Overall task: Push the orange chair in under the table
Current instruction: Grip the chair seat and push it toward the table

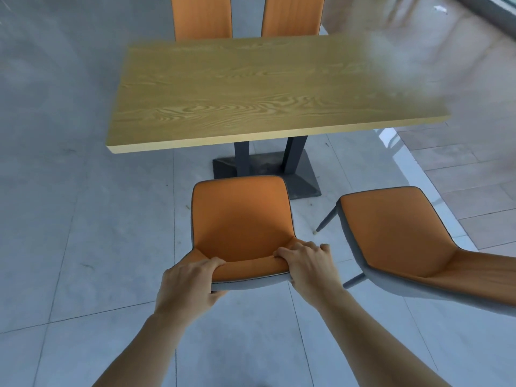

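Observation:
An orange chair (241, 216) with grey piping stands on the floor in front of me, facing the wooden table (251, 90). Its seat front lies just short of the table's near edge, over the dark pedestal base (301, 174). My left hand (190, 277) grips the left end of the chair's backrest top, fingers curled over the front. My right hand (310, 263) grips the right end of the same backrest top. The chair's legs are hidden beneath the seat.
A second orange chair (396, 233) stands close to the right, angled, with thin grey legs showing. Two more orange chair backs (202, 16) rise behind the table's far edge. Grey tiled floor (69, 219) spreads to the left; brownish flooring lies at right.

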A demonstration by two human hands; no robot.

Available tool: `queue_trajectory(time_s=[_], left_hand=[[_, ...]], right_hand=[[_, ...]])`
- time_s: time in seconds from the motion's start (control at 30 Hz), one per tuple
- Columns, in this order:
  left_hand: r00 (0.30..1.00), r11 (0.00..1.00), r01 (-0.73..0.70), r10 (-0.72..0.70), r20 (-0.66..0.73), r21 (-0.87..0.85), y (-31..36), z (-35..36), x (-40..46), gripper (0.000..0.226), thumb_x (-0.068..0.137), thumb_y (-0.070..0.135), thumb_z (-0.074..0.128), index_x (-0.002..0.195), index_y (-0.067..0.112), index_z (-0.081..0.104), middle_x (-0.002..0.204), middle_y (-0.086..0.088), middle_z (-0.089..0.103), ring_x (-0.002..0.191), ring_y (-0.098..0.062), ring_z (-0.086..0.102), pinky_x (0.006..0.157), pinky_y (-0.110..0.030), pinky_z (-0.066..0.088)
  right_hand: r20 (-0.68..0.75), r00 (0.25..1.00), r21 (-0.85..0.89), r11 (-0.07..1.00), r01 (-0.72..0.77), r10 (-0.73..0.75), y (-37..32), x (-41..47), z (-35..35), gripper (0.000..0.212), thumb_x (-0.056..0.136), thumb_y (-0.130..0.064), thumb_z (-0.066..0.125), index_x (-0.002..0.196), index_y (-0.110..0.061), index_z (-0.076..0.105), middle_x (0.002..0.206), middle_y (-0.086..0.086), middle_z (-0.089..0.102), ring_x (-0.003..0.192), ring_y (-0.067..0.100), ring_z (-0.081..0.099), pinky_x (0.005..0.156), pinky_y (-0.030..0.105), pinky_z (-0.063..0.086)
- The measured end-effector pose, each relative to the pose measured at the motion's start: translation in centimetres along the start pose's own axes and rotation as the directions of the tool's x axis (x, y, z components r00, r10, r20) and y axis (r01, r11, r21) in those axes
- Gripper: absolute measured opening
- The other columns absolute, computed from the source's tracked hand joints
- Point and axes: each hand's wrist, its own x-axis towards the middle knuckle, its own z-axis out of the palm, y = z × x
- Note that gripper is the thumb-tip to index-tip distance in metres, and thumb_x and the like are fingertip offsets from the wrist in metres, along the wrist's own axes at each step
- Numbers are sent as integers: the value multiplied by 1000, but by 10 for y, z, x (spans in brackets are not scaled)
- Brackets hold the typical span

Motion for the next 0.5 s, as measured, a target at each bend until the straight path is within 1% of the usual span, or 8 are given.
queue_trajectory(time_s=[0.13, 0.27, 0.37, 0.5], left_hand=[[999, 999, 35, -35, -16, 15, -1, 0, 30, 57, 49, 48, 93, 100, 35, 69, 79, 15, 71, 63, -17, 67, 55, -34, 54], [999, 1000, 21, -20, -38, 21, -3, 1, 60, 55, 51, 47, 92, 100, 34, 69, 76, 14, 71, 62, -18, 66, 53, -34, 54], [999, 1000, 4, -3, -49, 21, -13, 1, 71, 54, 50, 45, 92, 97, 35, 69, 75, 15, 70, 58, -17, 65, 51, -32, 52], [1000, 1000, -1, 2, -16, 21, -15, 1, 71, 57, 46, 46, 93, 96, 36, 70, 72, 15, 69, 55, -16, 64, 48, -28, 50]], right_hand=[[-24, 1000, -11, 1000, 17, -17, 13, 31, -7, 43, 82, -12, 67, 116, -37, 59, 102, -5, 66, 99, 27, 60, 85, 44, 42], [-39, 999, -28, 999, 28, -29, 27, 62, -16, 44, 81, -11, 69, 116, -37, 60, 98, -6, 67, 94, 27, 61, 85, 45, 44], [-18, 998, -34, 998, 56, -57, 26, 73, -17, 42, 81, -12, 69, 114, -36, 61, 95, -6, 67, 91, 27, 61, 82, 44, 45], [-15, 999, -20, 999, 49, -49, 25, 72, -17, 42, 83, -14, 69, 116, -38, 60, 95, -6, 67, 93, 26, 60, 84, 45, 45]])
